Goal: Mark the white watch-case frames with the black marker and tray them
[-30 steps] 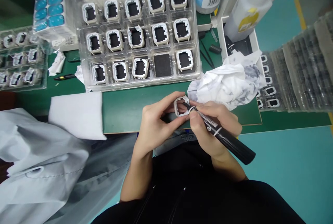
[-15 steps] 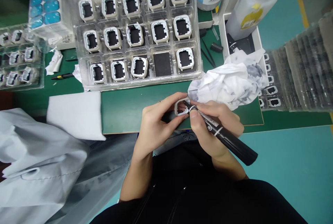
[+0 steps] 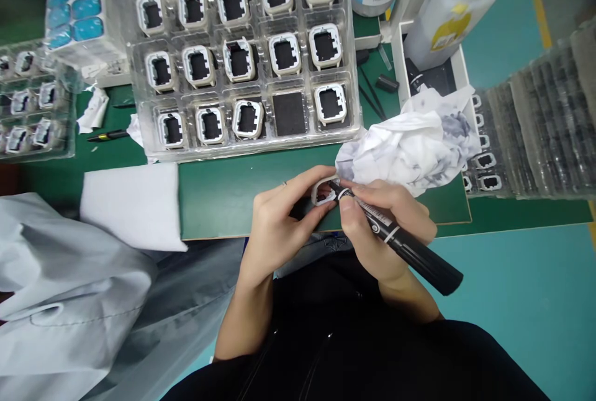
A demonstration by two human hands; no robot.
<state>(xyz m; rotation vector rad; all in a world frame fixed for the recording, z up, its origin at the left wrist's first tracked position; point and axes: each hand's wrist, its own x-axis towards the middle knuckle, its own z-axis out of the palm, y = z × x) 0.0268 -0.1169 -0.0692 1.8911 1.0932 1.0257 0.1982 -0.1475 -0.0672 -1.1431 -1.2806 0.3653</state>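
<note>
Between the fingers and thumb of my left hand (image 3: pixel 279 218) is a small white watch-case frame (image 3: pixel 318 191), held at the near edge of the green bench. My right hand (image 3: pixel 384 224) is closed around a black marker pen (image 3: pixel 410 249), its tip against or just inside the frame's opening; exact contact is hard to make out. Just beyond my hands a clear plastic tray (image 3: pixel 205 151) holds rows of similar white frames, and one pocket (image 3: pixel 289 113) in its front row shows only a dark bottom. A crumpled, stained white cloth (image 3: pixel 410 143) lies beside my right hand.
A folded white cloth (image 3: pixel 133 205) lies on the left, near a person's grey-blue garment (image 3: pixel 69 301). A white box (image 3: pixel 460 75) with a spray bottle (image 3: pixel 447 22) stands at back right. Stacked trays (image 3: pixel 544 134) sit far right; a blue-topped pack (image 3: pixel 102 47) stands back left.
The hands, frame and marker keep nearly the same pose, with the marker tip still at the opening. The view has shifted slightly, so the trays sit a little further left.
</note>
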